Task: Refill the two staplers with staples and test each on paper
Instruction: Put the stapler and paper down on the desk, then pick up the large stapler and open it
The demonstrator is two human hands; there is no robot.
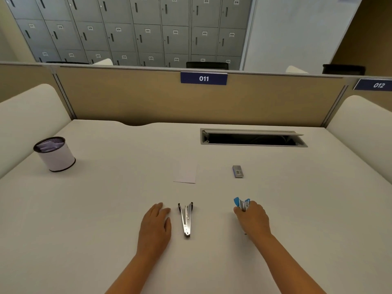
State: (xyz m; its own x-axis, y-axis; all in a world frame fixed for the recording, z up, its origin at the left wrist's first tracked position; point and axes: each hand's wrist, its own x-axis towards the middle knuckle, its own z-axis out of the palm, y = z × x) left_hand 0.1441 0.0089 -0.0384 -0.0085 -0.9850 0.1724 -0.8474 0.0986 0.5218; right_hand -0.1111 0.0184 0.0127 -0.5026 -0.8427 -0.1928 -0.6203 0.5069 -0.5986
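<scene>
From over the person's shoulders, the left hand lies flat and relaxed on the white table, holding nothing, just beside a black-and-silver stapler that lies sprung open. The right hand has its fingers curled round a blue stapler, whose opened front end pokes out past the fingertips. Farther back lie a small sheet of paper and, to its right, a little box of staples, with a mesh-topped round pot well off to the left.

Shared office or study room: white desk bounded by a tan partition bearing seat label "011"; numbered grey lockers behind the partition; cable hatch below the label.
</scene>
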